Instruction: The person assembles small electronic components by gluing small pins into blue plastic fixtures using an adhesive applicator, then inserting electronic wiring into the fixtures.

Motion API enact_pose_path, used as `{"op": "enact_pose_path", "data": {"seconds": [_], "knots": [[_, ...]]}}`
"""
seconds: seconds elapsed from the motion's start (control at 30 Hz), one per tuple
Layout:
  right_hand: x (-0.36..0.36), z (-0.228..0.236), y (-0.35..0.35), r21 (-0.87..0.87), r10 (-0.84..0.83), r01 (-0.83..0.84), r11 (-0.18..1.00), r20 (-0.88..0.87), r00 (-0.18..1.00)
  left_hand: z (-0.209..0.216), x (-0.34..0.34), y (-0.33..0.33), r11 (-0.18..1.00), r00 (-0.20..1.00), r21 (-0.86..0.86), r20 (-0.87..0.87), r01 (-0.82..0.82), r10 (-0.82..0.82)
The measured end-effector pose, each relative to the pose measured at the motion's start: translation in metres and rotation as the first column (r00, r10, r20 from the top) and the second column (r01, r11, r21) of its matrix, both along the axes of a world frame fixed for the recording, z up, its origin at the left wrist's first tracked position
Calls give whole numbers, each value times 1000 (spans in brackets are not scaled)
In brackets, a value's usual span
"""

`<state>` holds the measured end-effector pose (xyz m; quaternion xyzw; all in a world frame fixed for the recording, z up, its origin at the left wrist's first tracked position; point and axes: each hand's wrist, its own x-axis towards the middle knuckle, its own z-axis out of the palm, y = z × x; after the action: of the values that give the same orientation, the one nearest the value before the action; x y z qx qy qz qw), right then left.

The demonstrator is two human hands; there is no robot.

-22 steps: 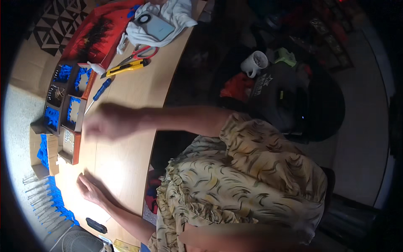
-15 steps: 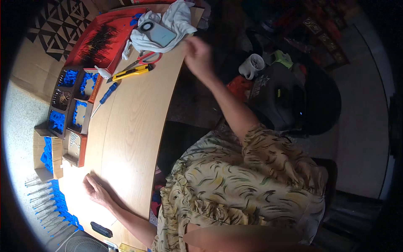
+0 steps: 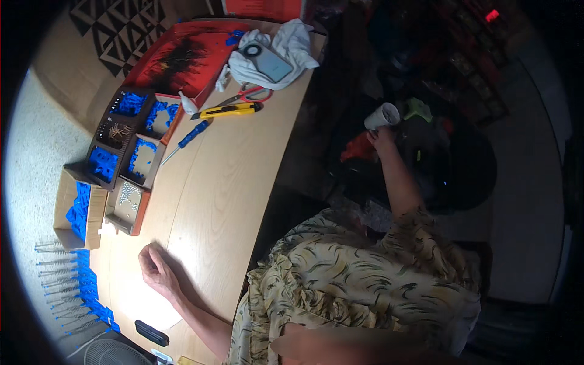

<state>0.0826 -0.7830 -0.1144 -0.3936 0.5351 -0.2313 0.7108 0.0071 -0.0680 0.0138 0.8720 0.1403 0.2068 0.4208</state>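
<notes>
My right hand reaches over to the right of the table, its fingers closed at the handle side of a white mug. The mug is tilted toward me and seems to have something in it, too dark to name. My left hand rests on the bright part of the wooden table, thumb and fingers curled together. Whatever it may hold is too small to make out. Nearest to it are a compartment with small shiny beads and a dark oblong case.
Along the left stand boxes of blue pieces and a rack of thin pins. Farther off lie a screwdriver, yellow cutter, scissors, a phone on white cloth and a red tray. A fan stands near.
My right hand has swung from the table's far right edge to the mug and closed at its handle. My left hand stays on the table, still curled. The view has shifted slightly.
</notes>
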Motion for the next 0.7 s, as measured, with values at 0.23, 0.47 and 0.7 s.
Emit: {"op": "enact_pose_path", "data": {"seconds": [0.23,0.47,0.7], "knots": [[23,-68,-51,-1,262,-281,960,371,891,22,-21,11,998,997,10,25,-68,68],[24,-65,-19,-528,710,-594,607,24,704,22,-26,8,994,994,13,-9,-108,108],[52,30,54,-15,196,-201,979,301,933,17,-23,11,988,989,-65,-51,-142,138]]}}
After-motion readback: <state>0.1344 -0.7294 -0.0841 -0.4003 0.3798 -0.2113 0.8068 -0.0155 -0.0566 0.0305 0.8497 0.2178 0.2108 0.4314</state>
